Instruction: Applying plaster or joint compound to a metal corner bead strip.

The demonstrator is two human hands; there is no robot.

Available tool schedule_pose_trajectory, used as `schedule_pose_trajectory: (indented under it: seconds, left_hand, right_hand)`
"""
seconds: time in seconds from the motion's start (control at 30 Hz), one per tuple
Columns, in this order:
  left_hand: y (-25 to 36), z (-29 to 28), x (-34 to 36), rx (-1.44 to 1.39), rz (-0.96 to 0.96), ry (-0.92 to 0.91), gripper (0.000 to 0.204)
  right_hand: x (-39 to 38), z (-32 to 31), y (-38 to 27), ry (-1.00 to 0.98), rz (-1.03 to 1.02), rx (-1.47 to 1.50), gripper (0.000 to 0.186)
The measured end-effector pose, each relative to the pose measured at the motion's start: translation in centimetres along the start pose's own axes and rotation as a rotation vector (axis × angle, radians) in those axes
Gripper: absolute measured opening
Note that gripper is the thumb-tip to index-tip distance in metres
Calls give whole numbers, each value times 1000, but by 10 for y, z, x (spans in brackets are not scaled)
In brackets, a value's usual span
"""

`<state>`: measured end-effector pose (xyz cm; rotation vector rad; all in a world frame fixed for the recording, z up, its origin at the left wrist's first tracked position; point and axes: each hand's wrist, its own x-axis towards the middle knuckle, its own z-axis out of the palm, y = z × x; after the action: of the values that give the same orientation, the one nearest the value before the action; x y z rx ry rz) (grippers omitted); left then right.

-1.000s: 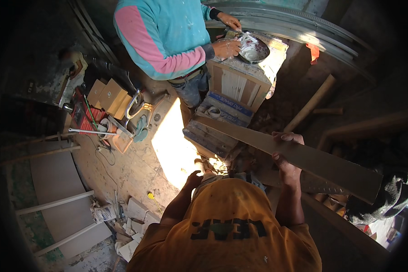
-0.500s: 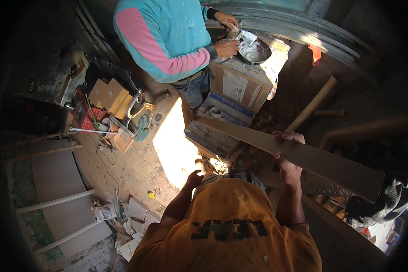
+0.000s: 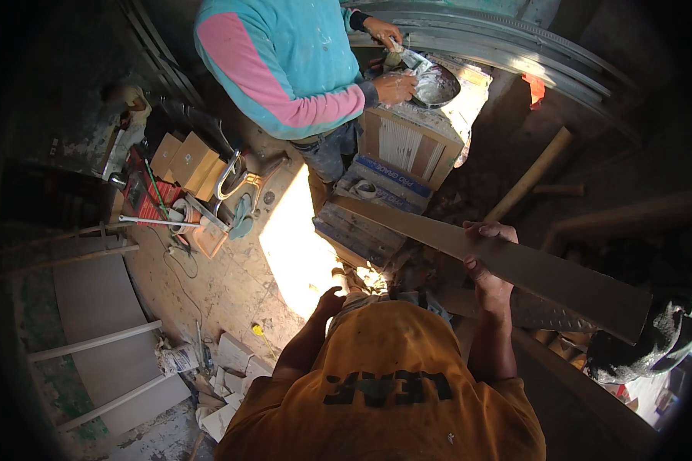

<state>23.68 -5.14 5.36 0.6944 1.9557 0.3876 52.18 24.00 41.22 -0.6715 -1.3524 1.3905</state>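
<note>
My right hand (image 3: 490,253) is closed around a long flat strip of board (image 3: 561,290), brownish-grey like plasterboard. The strip slants from the stacked boxes in the middle to the right, its wide end nearest me. Fingers lie over its far edge, with the thumb at the near edge. My left hand (image 3: 330,303) hangs low beside my body, near the sunlit floor. A finger of it stands apart, no held thing shows, and its other fingers are partly hidden.
Across from me, a person in a turquoise and pink sweatshirt (image 3: 284,69) works white paste in a dark bowl (image 3: 438,86) on a large carton (image 3: 407,146). Blue-marked boxes (image 3: 396,180) stand before it. Tools and a hacksaw (image 3: 238,184) lie left; a wooden post (image 3: 530,173) leans right.
The other person's near hand has shifted slightly right along the bowl, and the white-coated tool has moved with it. My hands and the board strip stay nearly where they were.
</note>
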Motion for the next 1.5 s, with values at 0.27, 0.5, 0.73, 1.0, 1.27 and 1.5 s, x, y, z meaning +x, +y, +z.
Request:
schedule_pose_trajectory:
  seconds: [0.27, 0.5, 0.73, 1.0, 1.27, 1.5]
  left_hand:
    - [9, -2, -6, 25, 0, 14, 50]
    - [-2, 1, -9, -10, -21, 40, 48]
    - [-12, 1, -9, 20, 47, 18, 54]
    - [0, 4, -6, 57, -18, 35, 52]
    - [5, 3, -8, 98, 4, 112, 49]
    - [-13, 9, -20, 84, -104, -5, 54]
  right_hand:
    - [-3, 1, 1, 17, -8, -57, 51]
    - [-5, 4, 0, 1, -16, -49, 50]
    - [-10, 2, -1, -33, -12, -28, 48]
    - [-10, 2, -2, -43, 4, -12, 49]
    - [-8, 6, -4, -48, -19, -3, 49]
    - [-18, -5, -4, -19, -40, -18, 45]
